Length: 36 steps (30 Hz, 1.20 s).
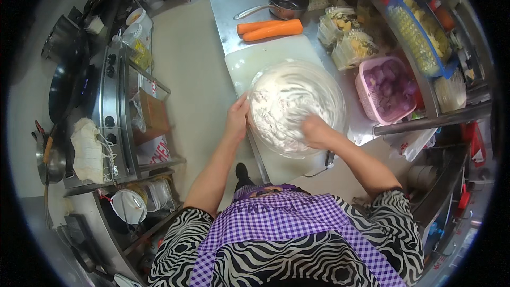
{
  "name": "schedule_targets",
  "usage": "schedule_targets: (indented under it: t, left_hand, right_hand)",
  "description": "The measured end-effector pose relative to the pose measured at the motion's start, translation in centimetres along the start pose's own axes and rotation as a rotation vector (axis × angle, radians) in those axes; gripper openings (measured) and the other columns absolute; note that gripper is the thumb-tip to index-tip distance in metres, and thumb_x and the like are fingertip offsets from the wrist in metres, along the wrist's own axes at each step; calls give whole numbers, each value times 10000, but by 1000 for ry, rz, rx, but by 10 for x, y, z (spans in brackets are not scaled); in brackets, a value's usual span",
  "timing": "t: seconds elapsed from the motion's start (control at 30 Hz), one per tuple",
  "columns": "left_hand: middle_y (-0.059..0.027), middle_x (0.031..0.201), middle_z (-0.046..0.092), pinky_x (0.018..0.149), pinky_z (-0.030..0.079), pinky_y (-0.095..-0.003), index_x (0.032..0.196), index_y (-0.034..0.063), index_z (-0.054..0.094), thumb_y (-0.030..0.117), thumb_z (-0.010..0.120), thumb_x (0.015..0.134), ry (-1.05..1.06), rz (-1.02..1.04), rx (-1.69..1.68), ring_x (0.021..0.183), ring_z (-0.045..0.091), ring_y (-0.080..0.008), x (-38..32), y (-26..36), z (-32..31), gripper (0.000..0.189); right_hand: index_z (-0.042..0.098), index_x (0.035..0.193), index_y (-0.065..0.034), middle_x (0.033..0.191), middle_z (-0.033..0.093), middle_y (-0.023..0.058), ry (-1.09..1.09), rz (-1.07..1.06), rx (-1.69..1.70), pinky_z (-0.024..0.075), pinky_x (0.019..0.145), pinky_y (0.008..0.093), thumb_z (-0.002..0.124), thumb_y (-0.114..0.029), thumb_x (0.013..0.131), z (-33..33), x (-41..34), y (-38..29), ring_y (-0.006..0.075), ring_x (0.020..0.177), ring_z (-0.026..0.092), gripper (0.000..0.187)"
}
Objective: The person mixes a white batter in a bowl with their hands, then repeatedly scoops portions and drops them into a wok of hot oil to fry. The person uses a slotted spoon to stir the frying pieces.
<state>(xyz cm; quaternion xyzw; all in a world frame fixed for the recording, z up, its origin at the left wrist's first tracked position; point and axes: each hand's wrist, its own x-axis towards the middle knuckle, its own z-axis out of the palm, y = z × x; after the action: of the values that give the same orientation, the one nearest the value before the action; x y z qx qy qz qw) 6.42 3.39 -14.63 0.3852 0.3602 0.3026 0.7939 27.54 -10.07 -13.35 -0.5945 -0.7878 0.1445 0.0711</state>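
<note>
A large clear mixing bowl [338,99] stands on a pale cutting board [239,63] and holds a white, lumpy, flour-like mixture [275,103]. My left hand [238,117] grips the bowl's left rim. Over the right part of the bowl is my right hand [316,130], blurred by motion, its fingers down at the mixture; whether they close on anything cannot be made out. Two peeled carrots [275,30] lie beyond the board, with a small dark saucepan [289,2] behind them.
Right of the bowl sits a pink basket [362,91] of purple pieces. Behind it are clear tubs of cut food [352,50] and a blue basket [428,40] on a shelf. A stove [115,107] with a wok [65,87] stands across the aisle at left.
</note>
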Motion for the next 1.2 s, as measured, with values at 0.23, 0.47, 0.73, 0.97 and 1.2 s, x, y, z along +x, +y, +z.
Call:
schedule_targets:
  t: [0.23,0.47,0.73,0.97,1.2]
  left_hand:
    - [-84,1124,570,788,478,-274,1305,7,390,141,444,909,-325,-202,59,929,575,-142,59,10,-19,422]
    - [-3,812,622,471,396,-224,1173,62,557,170,512,873,-333,-204,205,568,520,-94,120,22,4,321]
    - [-45,884,595,572,449,-238,1299,60,417,172,496,877,-122,137,688,673,538,-95,87,20,-2,443]
    - [-5,791,576,511,452,-227,1326,93,382,211,401,935,130,-119,-31,587,519,-68,-59,-2,33,408]
    - [38,613,498,413,387,-208,1298,54,416,170,375,944,111,-32,-73,458,431,-50,-33,-8,13,375]
  right_hand:
    - [624,879,38,849,621,221,260,772,595,431,734,419,567,-271,781,-17,22,103,356,801,576,329]
    - [654,867,-19,851,636,201,-194,351,53,465,751,415,489,-233,765,4,139,48,343,829,606,290]
    - [597,1060,-13,1181,539,156,-51,64,360,330,999,421,547,-313,810,-77,-24,6,285,1176,442,393]
    - [597,976,44,991,603,230,-17,568,161,452,805,386,588,-310,745,-26,96,94,369,914,573,422]
    - [650,886,-28,946,622,198,-455,79,-139,435,840,423,511,-329,731,-23,107,-43,329,931,585,366]
